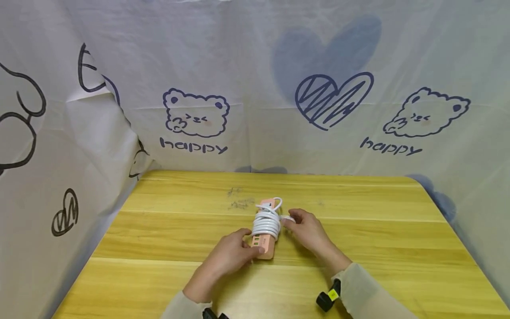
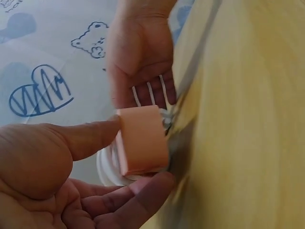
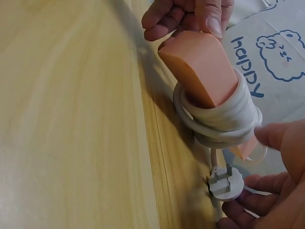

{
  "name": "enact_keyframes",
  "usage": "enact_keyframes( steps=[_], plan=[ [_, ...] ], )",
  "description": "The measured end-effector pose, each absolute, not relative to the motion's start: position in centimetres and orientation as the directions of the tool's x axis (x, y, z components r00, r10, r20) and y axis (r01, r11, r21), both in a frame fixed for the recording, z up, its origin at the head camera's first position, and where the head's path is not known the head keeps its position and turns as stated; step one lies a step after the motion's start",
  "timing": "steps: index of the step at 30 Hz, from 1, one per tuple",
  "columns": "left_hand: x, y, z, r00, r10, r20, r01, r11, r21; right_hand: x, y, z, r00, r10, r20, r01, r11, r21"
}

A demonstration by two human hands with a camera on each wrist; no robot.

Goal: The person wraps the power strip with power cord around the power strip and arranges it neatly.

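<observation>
A peach-coloured power strip (image 1: pixel 264 248) lies near the middle of the table, its white cord (image 1: pixel 266 222) wound around it in several turns. My left hand (image 1: pixel 234 251) grips the near end, thumb on one side and fingers on the other; the left wrist view shows the strip's plain end face (image 2: pixel 143 138) between them. The white plug (image 3: pixel 226 183) sticks out beside the coil, prongs showing. Fingers of my right hand (image 1: pixel 308 230) are right at the plug's edge. The right thumb (image 3: pixel 276 136) is extended beside the cord turns, apart from the plug.
The wood-grain table (image 1: pixel 358 221) spreads around both hands and carries dark scuff marks behind the strip. A pale cloth (image 1: pixel 255 79) printed with bears and hearts hangs along the back and sides. Wrist cameras (image 1: pixel 328 297) sit over the sleeves.
</observation>
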State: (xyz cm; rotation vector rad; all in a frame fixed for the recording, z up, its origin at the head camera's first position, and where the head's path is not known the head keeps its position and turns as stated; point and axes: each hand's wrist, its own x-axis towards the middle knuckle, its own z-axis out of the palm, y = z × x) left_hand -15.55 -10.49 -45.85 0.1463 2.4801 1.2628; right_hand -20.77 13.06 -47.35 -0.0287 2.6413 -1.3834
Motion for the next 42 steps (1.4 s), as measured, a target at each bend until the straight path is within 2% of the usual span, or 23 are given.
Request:
enact_keyframes(
  steps=[14,17,23,27,32,36,42],
  plan=[
    [-15.5,-9.0,-47.2,-0.964,0.217,-0.157,0.018,0.637,0.771,-20.6,11.9,-48.1,-0.973,-0.195,-0.127,-0.018,0.608,-0.794],
    [-15.7,-9.2,-47.3,-0.958,0.231,-0.168,0.006,0.604,0.797,-20.8,11.8,-48.0,-0.964,-0.219,-0.152,-0.009,0.594,-0.805],
    [-15.8,-9.5,-47.0,-0.931,0.295,-0.215,-0.047,0.487,0.872,-21.2,12.2,-47.2,-0.935,-0.216,-0.282,0.105,0.59,-0.8],
    [-15.7,-9.5,-46.7,-0.916,0.314,-0.25,-0.083,0.461,0.884,-21.5,12.4,-46.8,-0.906,-0.249,-0.341,0.153,0.561,-0.814],
    [-15.7,-9.5,-46.7,-0.896,0.34,-0.285,-0.145,0.381,0.913,-21.4,12.6,-46.7,-0.883,-0.308,-0.353,0.137,0.55,-0.824],
    [-15.6,-9.4,-46.8,-0.89,0.346,-0.296,-0.182,0.326,0.928,-21.2,12.6,-46.7,-0.878,-0.308,-0.366,0.14,0.565,-0.813],
    [-15.3,-9.2,-46.7,-0.897,0.34,-0.283,-0.15,0.367,0.918,-20.9,12.9,-46.3,-0.868,-0.336,-0.365,0.127,0.561,-0.818]
  ],
)
